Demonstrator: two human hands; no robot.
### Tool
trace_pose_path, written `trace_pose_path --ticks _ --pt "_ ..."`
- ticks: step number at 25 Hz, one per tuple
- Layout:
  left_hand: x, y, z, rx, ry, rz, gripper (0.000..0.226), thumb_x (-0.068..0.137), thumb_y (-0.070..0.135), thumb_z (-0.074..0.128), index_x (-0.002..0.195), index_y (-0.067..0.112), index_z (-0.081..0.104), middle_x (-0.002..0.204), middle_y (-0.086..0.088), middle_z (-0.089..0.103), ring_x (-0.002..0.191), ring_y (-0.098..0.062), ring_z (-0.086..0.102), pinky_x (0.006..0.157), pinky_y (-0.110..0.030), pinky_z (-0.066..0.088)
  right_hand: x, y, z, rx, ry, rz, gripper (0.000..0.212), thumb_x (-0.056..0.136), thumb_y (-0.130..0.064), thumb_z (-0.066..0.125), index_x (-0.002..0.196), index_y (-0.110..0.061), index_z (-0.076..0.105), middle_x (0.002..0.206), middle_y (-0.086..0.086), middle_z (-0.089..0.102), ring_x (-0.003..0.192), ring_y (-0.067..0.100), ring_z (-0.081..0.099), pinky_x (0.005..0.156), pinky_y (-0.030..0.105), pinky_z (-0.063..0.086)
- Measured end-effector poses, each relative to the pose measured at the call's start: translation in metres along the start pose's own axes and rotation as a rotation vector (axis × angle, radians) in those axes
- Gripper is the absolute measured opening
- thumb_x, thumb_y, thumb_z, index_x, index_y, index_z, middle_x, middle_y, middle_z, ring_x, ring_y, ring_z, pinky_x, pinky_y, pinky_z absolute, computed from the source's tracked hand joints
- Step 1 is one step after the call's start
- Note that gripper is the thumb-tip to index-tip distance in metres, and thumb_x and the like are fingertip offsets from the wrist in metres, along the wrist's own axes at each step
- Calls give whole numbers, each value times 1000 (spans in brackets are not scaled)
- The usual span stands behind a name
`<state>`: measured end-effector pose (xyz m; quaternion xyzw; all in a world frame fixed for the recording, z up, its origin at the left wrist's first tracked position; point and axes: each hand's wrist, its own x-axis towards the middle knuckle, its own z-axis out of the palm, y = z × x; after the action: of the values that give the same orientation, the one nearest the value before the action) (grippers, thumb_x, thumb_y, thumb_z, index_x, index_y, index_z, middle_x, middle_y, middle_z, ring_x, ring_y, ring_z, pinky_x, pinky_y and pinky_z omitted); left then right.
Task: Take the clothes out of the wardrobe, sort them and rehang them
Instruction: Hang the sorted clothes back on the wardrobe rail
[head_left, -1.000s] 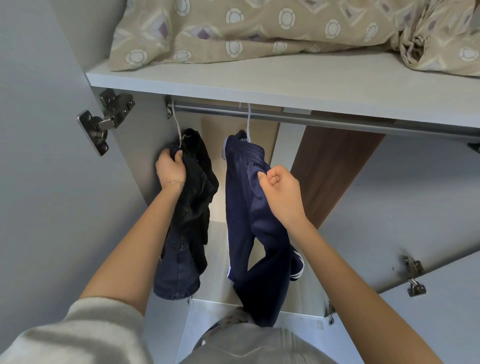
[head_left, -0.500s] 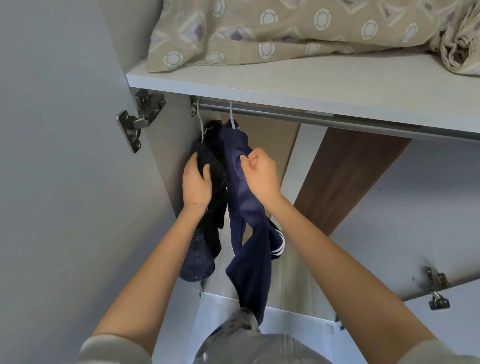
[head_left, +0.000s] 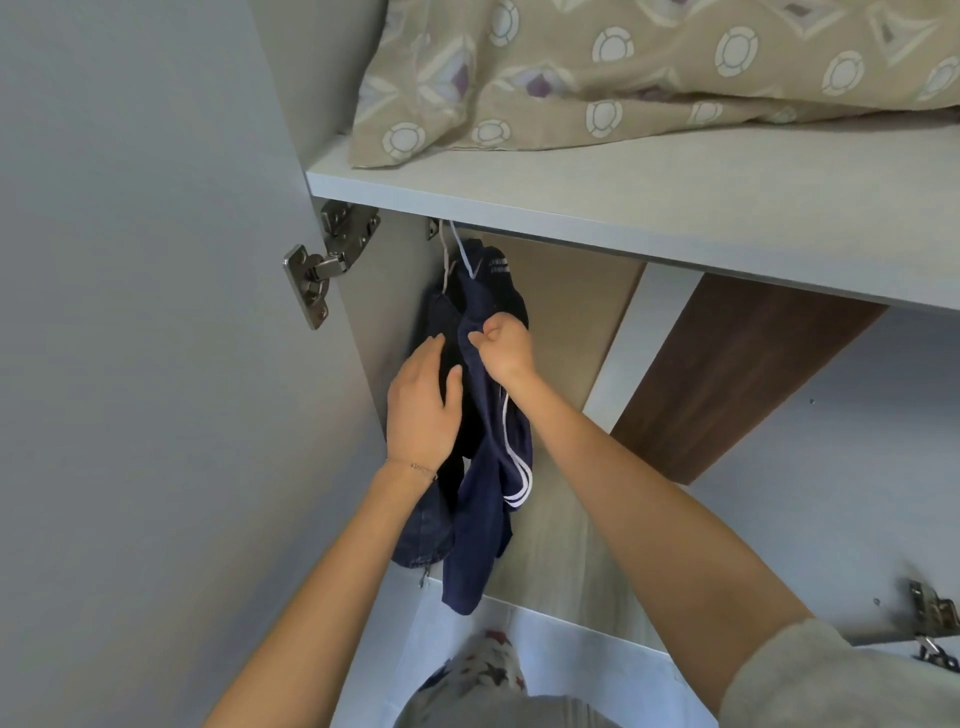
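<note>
Rehanging seems under way. The left hand (head_left: 423, 405) rests flat on the dark garment (head_left: 426, 530). The right hand (head_left: 504, 345) pinches the navy trousers (head_left: 488, 499). Both hang by the wardrobe's left wall, under the shelf (head_left: 623, 208). Next, probably straighten and release.

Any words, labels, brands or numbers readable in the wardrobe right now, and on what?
White print near the top of the navy track pants: two short lines, too blurred to read.
No text seen on the patterned bedding or the door hinge.
</note>
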<state>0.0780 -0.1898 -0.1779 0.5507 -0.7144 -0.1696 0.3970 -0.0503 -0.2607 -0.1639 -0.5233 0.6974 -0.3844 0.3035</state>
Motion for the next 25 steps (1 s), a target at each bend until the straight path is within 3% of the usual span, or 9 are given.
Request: trace_pose_path --ticks 5,8,13,19,25 --pt "-6 -5 4 90 -42 7 49 99 28 40 141 5 43 143 -13 48 133 -27 44 113 -41 35 12 4 18 106 -84 111 16 88 -10 66 77 -2 57 79 13 59 81 35 64 82 51 55" --pt "-12 -5 3 118 -74 -27 52 98 33 36 141 4 44 144 -14 48 134 -28 43 113 -42 34 10 2 17 163 -185 143 11 91 -12 63 86 -2 62 83 14 63 74 26 64 85 48 55" --pt "-30 4 -10 136 -105 -37 56 97 36 34 140 4 45 143 -14 48 134 -27 43 114 -39 32 -42 14 -20 24 -137 23 23 95 -27 57 108 -10 66 104 5 69 94 16 63 90 32 51" --pt "-102 40 -29 138 -84 -31 50 97 30 46 141 6 46 144 -13 47 135 -27 41 113 -40 33 -159 44 -80 -165 -27 -128 41 98 -36 50 135 -19 52 132 -1 58 123 19 49 104 32 39" --pt "-239 83 -62 208 23 -195 51 97 33 43 144 14 43 149 -6 42 138 -26 37 114 -37 25 -286 61 -114 -239 -78 -343 46 99 -30 51 142 -16 45 140 1 52 130 19 41 108 33 33"
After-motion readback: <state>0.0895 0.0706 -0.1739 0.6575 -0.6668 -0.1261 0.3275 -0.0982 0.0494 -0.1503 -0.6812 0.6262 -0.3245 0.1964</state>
